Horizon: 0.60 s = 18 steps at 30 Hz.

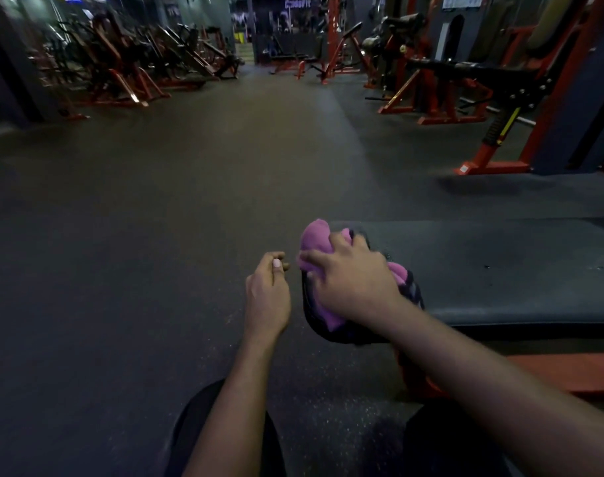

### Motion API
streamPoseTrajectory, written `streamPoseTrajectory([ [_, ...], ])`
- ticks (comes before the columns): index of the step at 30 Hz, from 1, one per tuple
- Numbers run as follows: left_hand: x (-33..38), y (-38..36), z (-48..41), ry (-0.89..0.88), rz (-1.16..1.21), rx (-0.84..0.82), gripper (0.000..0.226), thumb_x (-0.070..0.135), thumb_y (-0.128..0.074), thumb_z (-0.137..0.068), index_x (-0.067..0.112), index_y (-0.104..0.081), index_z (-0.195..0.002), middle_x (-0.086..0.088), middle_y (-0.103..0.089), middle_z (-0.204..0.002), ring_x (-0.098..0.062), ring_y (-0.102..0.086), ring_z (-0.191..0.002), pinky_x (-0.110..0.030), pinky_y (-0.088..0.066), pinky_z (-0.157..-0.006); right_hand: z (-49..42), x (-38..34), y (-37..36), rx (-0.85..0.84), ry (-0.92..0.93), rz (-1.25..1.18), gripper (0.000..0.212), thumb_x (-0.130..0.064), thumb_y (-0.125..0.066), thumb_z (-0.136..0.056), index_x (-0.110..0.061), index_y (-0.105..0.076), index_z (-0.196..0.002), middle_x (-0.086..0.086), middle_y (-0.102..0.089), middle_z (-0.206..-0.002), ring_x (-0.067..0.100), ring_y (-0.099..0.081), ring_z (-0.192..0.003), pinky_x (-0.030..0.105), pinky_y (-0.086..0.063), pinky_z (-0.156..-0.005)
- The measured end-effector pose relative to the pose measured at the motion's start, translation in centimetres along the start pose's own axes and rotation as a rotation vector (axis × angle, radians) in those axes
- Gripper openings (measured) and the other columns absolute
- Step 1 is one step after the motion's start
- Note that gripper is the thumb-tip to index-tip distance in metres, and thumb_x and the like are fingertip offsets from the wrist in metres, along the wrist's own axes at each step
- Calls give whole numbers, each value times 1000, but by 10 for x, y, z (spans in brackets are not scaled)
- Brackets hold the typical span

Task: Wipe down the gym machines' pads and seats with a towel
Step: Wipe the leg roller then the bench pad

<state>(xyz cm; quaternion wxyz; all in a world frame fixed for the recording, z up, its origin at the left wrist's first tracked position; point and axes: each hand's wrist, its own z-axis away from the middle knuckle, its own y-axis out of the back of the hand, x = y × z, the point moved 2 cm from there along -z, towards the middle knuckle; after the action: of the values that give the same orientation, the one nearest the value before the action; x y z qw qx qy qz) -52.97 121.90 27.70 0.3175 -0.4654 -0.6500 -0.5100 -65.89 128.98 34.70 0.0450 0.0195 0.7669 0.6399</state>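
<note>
A purple towel [314,241] lies bunched on a small dark rounded seat pad [323,327] in the lower middle of the head view. My right hand [352,275] grips the towel and presses it onto the pad, fingers curled over the cloth. Just left of the pad, my left hand [268,294] hovers over the floor with its fingers curled in and nothing in it. A long dark bench pad [500,270] stretches to the right behind the seat.
Red-framed gym machines [121,63] line the far left. More red machines with black pads [448,84] stand at the right. Dark rubber floor [190,184] spreads between them. An orange-red frame bar [551,370] runs under the bench at lower right.
</note>
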Motion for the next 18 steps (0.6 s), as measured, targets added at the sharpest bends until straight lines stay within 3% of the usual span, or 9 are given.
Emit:
streamPoseTrajectory([
  [3, 3, 8, -4, -3, 12, 42, 29, 23, -37, -108, 19, -64, -120, -2, -72, -106, -23, -65, -102, -44, -52, -93, 7, -19, -2, 19, -23, 53, 38, -45, -41, -102, -42, -51, -138, 7, -42, -143, 38, -40, -128, 57, -43, -96],
  [7, 7, 16, -7, 1, 1, 71, 30, 22, -37, -107, 17, -64, -121, -4, -72, -106, -25, -65, -102, -45, -52, -93, -48, -24, -8, -64, -44, 73, 39, -38, -50, -96, -37, -57, -134, 9, -44, -138, 39, -41, -126, 61, -41, -98],
  [11, 20, 17, -3, 1, -11, 47, 31, 24, -37, -107, 19, -62, -124, -3, -71, -109, -24, -64, -106, -43, -50, -95, -90, 2, -6, -129, -123, -26, 39, -46, -45, -100, -41, -53, -138, 11, -43, -142, 38, -41, -128, 65, -39, -102],
  [18, 27, 8, 4, -3, -13, 26, 31, 25, -37, -107, 18, -62, -123, -3, -72, -108, -27, -64, -105, -47, -50, -96, 2, 3, -2, 29, -119, -15, 38, -46, -35, -105, -45, -49, -140, 9, -46, -141, 35, -42, -128, 54, -48, -95],
])
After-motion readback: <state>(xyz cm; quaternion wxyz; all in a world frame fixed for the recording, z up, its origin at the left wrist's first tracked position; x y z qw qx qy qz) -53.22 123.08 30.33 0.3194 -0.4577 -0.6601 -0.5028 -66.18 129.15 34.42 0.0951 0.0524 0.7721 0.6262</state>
